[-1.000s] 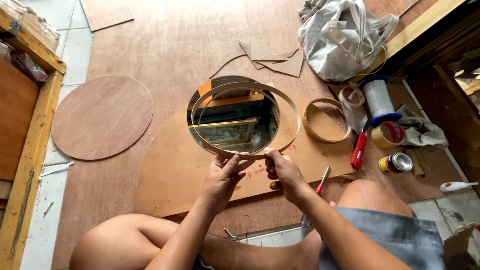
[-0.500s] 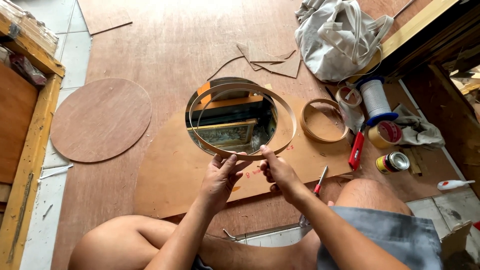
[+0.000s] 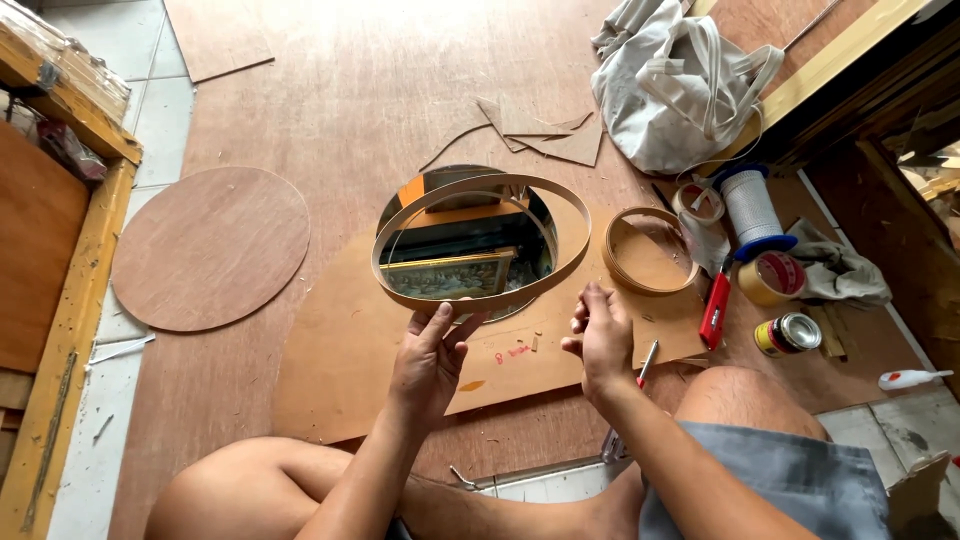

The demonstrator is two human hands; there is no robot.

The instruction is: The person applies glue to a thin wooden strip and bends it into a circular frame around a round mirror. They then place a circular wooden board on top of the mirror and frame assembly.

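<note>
Head view: your left hand (image 3: pixel 428 362) alone pinched the thin wooden hoop (image 3: pixel 480 243) over the round mirror (image 3: pixel 466 240); your right hand (image 3: pixel 603 340) was half curled, holding nothing. It could slip and crack the glass.

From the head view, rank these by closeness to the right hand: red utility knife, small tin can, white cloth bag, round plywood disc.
From the right hand:
1. Red utility knife, just to its right.
2. Small tin can, farther right.
3. White cloth bag, top right.
4. Round plywood disc, far left.
</note>
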